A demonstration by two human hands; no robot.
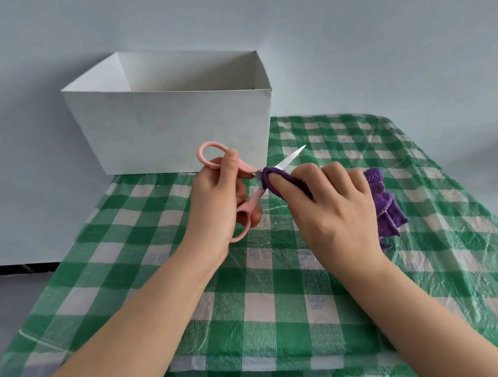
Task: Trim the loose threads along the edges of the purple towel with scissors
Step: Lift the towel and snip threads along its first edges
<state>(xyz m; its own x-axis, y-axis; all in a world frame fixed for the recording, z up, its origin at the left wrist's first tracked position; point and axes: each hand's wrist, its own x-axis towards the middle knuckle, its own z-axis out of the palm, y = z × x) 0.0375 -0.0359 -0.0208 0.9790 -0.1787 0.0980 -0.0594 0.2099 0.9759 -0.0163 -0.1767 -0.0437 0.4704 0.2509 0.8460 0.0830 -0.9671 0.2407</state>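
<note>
White cardboard box (pixel 168 126) at the back left of the table (pixel 279 317), open-topped; contents not visible from here.

Left hand (pixel 214 208) works the pink-handled scissors (pixel 242 188), thumb through the upper loop, other fingers curled at the lower one. Blades stand apart, tip pointing up and right.

Purple towel (pixel 389 206) lifted just off the green checked tablecloth (pixel 421 265). Right hand (pixel 328 209) pinches a folded edge of it, pushed into the crotch of the blades; the rest bunches and hangs behind that hand.

Judgement: trimming is under way, this edge being addressed now. A few pale flecks lie on the cloth (possibly clippings; too small to tell). No loose threads can be made out, so how many edges remain is unknown.
</note>
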